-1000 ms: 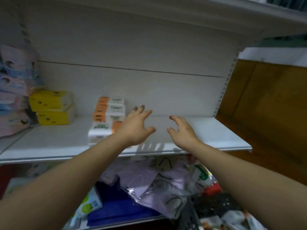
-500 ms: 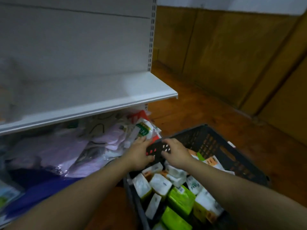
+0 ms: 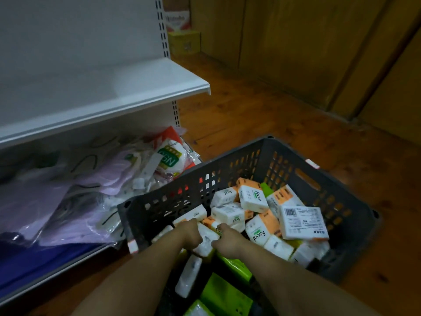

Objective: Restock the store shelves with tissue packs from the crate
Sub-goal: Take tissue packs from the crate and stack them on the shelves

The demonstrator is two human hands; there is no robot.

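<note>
**Item: restocking, pick-up stage.**

- Left hand and right hand: both are down inside the crate. Their fingers curl from either side onto one white tissue pack. The grip is closed on that pack from both sides, though the fingertips are hidden.
- Tissue pack: it lies between the two hands among the others and is not yet lifted clear.
- White-and-orange packs: a loose heap just beyond and to the right of the grip. One of them shows its barcode.
- Green packs: these lie nearer the person, under the forearms.
- Shelf: white, above and to the left of the grip, well apart from it.
- Bagged goods: on the lower tier to the left of the grip, beside the crate wall.
- Floor: wooden, and the crate stands on it.

**Progress, as judged:** many packs are still in the crate, so most of the restocking appears to be left. The held pack has yet to be lifted and carried to the shelf.
</note>
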